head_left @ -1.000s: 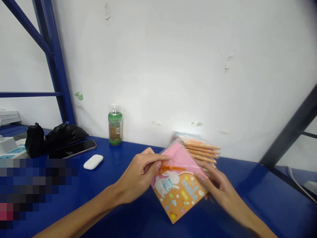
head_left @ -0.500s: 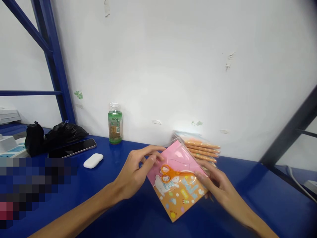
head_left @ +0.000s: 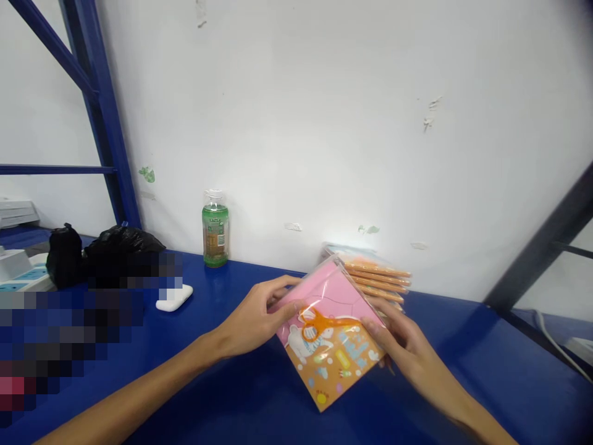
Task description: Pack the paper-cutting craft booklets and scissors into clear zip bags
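Note:
A clear plastic packet [head_left: 333, 296] is tilted between my hands above the blue table. Inside it show pink sheets, an orange printed card [head_left: 340, 371] with a white cartoon animal, and a pair of orange scissors [head_left: 315, 324]. My left hand [head_left: 262, 315] grips the packet's left edge, thumb on the front and fingers behind. On the right edge, my right hand [head_left: 398, 340] holds it with the thumb pressed on the front; its other fingers are partly hidden behind. Just past the packet lies a stack of similar orange-edged packets [head_left: 380, 275], partly covered by it.
A green-labelled bottle [head_left: 215, 232] stands against the white wall. To the left are a white rounded case [head_left: 173, 298], black plastic bags [head_left: 123, 244] and a power strip [head_left: 32, 275]. Blue metal posts [head_left: 106, 117] rise at the left; a dark slanted post [head_left: 532, 247] stands right.
My left hand has shifted from touching the packet's upper left edge to gripping it, thumb over the front. The packet has moved only slightly; my right hand keeps its hold.

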### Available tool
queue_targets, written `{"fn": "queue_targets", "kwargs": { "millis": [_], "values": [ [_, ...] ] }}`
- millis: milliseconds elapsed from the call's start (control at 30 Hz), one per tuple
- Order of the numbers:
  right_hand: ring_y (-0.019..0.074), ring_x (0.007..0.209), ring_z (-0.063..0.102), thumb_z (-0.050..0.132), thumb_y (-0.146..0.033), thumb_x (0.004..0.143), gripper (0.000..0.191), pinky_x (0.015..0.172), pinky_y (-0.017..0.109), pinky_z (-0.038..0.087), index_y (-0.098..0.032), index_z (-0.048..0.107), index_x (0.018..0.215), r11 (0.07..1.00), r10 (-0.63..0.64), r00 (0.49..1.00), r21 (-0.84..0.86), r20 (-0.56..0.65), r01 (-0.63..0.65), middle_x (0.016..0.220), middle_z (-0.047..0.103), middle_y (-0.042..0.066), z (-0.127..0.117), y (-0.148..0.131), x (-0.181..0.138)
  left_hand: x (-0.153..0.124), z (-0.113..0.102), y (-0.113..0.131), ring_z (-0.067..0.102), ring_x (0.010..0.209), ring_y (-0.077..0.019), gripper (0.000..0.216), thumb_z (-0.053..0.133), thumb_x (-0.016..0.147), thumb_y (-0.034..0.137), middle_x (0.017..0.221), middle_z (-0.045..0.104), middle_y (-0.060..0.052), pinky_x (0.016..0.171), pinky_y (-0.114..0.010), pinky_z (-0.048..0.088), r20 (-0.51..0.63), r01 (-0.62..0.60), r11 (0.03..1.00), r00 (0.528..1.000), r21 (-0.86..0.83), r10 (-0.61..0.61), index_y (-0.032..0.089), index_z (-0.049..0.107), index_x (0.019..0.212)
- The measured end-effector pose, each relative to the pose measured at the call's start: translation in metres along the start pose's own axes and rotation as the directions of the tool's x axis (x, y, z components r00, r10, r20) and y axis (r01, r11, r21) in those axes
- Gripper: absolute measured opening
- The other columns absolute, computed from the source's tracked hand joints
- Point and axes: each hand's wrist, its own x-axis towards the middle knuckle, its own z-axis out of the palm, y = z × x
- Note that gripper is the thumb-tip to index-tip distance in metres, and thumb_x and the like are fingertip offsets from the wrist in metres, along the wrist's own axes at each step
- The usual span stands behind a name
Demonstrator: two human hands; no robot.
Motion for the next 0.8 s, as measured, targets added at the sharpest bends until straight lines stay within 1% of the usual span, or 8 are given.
{"fn": "queue_targets", "kwargs": {
  "millis": [67, 167, 267, 367, 433, 600, 700, 800],
  "values": [
    [0.0136, 0.057, 0.05, 0.054, -0.061, 0.098, 0.054, 0.049, 0.023, 0.042, -0.026, 0.055, 0.139, 1.0, 0.023, 1.0, 0.013, 0.005, -0.023, 0.072, 0.057, -0.002, 0.002, 0.0, 0.0, 0.001, 0.001, -0.001, 0.076, 0.098, -0.0283, 0.047, 0.063, 0.095, 0.044, 0.111, 0.08, -0.01, 0.078, -0.036, 0.06, 0.019, 0.046, 0.994, 0.999, -0.095, -0.044, 0.018, 0.063, 0.134],
    [0.0144, 0.058, 0.053, 0.054, -0.062, 0.097, 0.057, 0.049, 0.023, 0.043, -0.026, 0.051, 0.141, 0.997, 0.051, 0.998, 0.059, 0.027, -0.053, 0.072, 0.056, -0.002, 0.006, 0.002, -0.001, 0.003, -0.003, -0.003, 0.077, 0.092, -0.0264, 0.051, 0.067, 0.093, 0.046, 0.103, 0.081, -0.008, 0.075, -0.032, 0.058, -0.023, 0.092, 0.981, 0.995, -0.173, -0.097, 0.018, 0.064, 0.134],
    [0.0143, 0.059, 0.055, 0.053, -0.062, 0.098, 0.057, 0.05, 0.023, 0.045, -0.026, 0.049, 0.141, 0.991, 0.069, 0.996, 0.111, 0.062, -0.075, 0.074, 0.058, -0.002, 0.01, 0.007, 0.001, 0.006, -0.011, -0.007, 0.075, 0.087, -0.0225, 0.047, 0.065, 0.093, 0.05, 0.099, 0.081, -0.007, 0.071, -0.027, 0.054, -0.061, 0.127, 0.969, 0.988, -0.213, -0.143, 0.019, 0.071, 0.127],
    [0.0135, 0.057, 0.056, 0.054, -0.063, 0.097, 0.057, 0.049, 0.022, 0.047, -0.025, 0.048, 0.139, 0.984, 0.091, 0.993, 0.145, 0.075, -0.101, 0.071, 0.058, -0.004, 0.01, 0.015, 0.004, 0.009, -0.015, -0.011, 0.071, 0.091, -0.0203, 0.04, 0.065, 0.093, 0.048, 0.104, 0.081, -0.005, 0.076, -0.026, 0.05, -0.063, 0.16, 0.957, 0.982, -0.243, -0.18, 0.02, 0.077, 0.118],
    [0.0124, 0.055, 0.055, 0.055, -0.064, 0.096, 0.059, 0.048, 0.021, 0.046, -0.024, 0.048, 0.139, 0.981, 0.096, 0.993, 0.161, 0.073, -0.107, 0.067, 0.056, -0.005, 0.01, 0.021, 0.006, 0.01, -0.015, -0.013, 0.07, 0.093, -0.0206, 0.037, 0.068, 0.09, 0.045, 0.106, 0.081, -0.005, 0.077, -0.026, 0.048, -0.047, 0.185, 0.949, 0.978, -0.257, -0.203, 0.02, 0.078, 0.116],
    [0.0121, 0.055, 0.056, 0.057, -0.067, 0.093, 0.062, 0.047, 0.021, 0.047, -0.024, 0.05, 0.138, 0.972, 0.13, 0.989, 0.188, 0.068, -0.141, 0.069, 0.057, -0.004, 0.009, 0.032, 0.01, 0.009, -0.014, -0.016, 0.07, 0.088, -0.0221, 0.039, 0.063, 0.089, 0.034, 0.101, 0.081, -0.006, 0.072, -0.028, 0.045, 0.004, 0.247, 0.923, 0.966, -0.294, -0.257, 0.02, 0.073, 0.124],
    [0.0127, 0.055, 0.056, 0.058, -0.068, 0.092, 0.065, 0.047, 0.021, 0.048, -0.024, 0.051, 0.139, 0.963, 0.16, 0.985, 0.208, 0.066, -0.17, 0.07, 0.058, -0.004, 0.011, 0.035, 0.01, 0.007, -0.014, -0.017, 0.07, 0.09, -0.0226, 0.042, 0.063, 0.088, 0.033, 0.102, 0.08, -0.006, 0.075, -0.029, 0.046, 0.021, 0.26, 0.919, 0.964, -0.297, -0.266, 0.02, 0.072, 0.127],
    [0.013, 0.055, 0.057, 0.058, -0.068, 0.092, 0.066, 0.046, 0.021, 0.048, -0.023, 0.05, 0.139, 0.959, 0.179, 0.982, 0.211, 0.067, -0.189, 0.072, 0.059, -0.003, 0.013, 0.037, 0.01, 0.007, -0.014, -0.017, 0.07, 0.089, -0.022, 0.041, 0.065, 0.088, 0.034, 0.1, 0.08, -0.005, 0.075, -0.028, 0.046, 0.014, 0.251, 0.927, 0.966, -0.279, -0.258, 0.021, 0.072, 0.126]
  ]
}}
